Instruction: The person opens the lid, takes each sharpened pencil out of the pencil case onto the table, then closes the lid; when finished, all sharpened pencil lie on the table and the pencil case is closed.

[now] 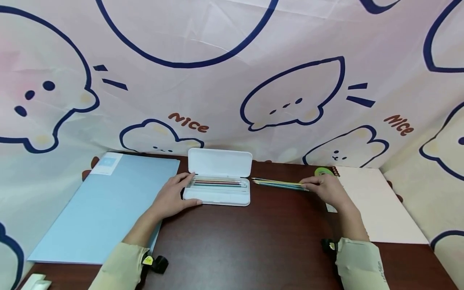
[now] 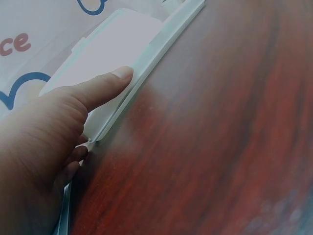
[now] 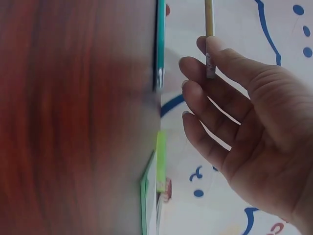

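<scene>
A white pencil case [image 1: 217,197] stands on the dark table with its lid [image 1: 220,162] raised at the back. Several pencils [image 1: 217,183] lie side by side in its rear compartment. My left hand [image 1: 170,198] holds the case by its left end, the thumb along the front edge and the fingers toward the back corner. To the right, my right hand [image 1: 328,191] pinches a yellow pencil [image 3: 210,19] near its end between thumb and index finger, the other fingers loosely bent. More pencils [image 1: 277,185], one of them teal, lie below and beside it, pointing toward the case.
A large light-blue folder [image 1: 108,209] covers the table's left side. On the right lies a spiral-bound pad [image 1: 384,205], with a bright green round object [image 1: 323,171] at its back corner. A printed cloth [image 1: 217,100] hangs right behind the table. White items [image 1: 36,282] lie at the near left corner.
</scene>
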Motion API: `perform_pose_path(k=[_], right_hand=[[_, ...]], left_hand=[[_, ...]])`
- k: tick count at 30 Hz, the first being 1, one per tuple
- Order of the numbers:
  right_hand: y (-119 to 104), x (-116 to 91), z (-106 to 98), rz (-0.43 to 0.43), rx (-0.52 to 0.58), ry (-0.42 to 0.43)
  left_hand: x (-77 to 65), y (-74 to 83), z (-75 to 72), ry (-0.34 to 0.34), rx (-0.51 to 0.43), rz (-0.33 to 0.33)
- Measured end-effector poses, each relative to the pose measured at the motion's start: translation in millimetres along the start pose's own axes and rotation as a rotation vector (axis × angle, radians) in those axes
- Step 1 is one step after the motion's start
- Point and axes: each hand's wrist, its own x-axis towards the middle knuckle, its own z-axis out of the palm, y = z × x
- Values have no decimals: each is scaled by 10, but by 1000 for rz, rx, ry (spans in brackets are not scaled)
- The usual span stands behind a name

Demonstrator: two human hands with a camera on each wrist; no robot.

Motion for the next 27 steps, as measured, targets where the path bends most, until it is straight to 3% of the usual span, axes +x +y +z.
perform_pose_path(k=[7, 12, 22, 27], right_hand=[[120, -59, -130, 66, -49, -29], [176, -67, -101, 67, -58, -67], [2, -23, -5, 89, -67, -144], [31, -13, 16, 102, -46, -154]], left_hand=[[7, -14, -8, -4, 5, 3], [3, -21, -7, -8, 12, 4], [8, -12, -11, -13, 12, 1], [1, -13, -17, -12, 11, -1]])
